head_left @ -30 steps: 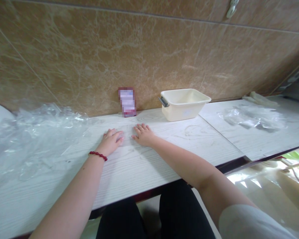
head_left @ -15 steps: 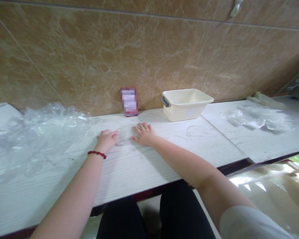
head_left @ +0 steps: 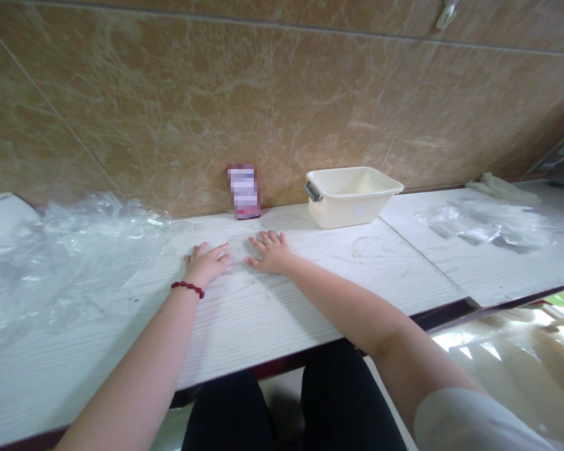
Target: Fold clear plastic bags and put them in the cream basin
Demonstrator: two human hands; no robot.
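My left hand [head_left: 207,264], with a red beaded bracelet at the wrist, rests on the white wood-grain table [head_left: 263,319], its fingers apart. Flat on the same surface lies my right hand [head_left: 270,252], fingers spread. Between the two is a thin sheet of clear plastic [head_left: 237,249], faint against the tabletop; it looks like a small bag, though its edges are hard to make out. The fingers of both hands touch or lie beside it. A large heap of clear plastic bags [head_left: 84,257] spreads out to the left of my left hand.
Against the brown marbled wall leans a blurred, phone-like thing [head_left: 245,191]. Right of it stands a cream plastic tub [head_left: 345,210] with a grey handle clip. Further right lie more clear bags [head_left: 489,222] and a crumpled pale cloth or glove [head_left: 502,189]. The table's dark front edge [head_left: 444,316] runs before my legs.
My left hand has slid slightly right, across the clear plastic and closer to my right hand, its fingers spreading more. My right hand has hardly moved.
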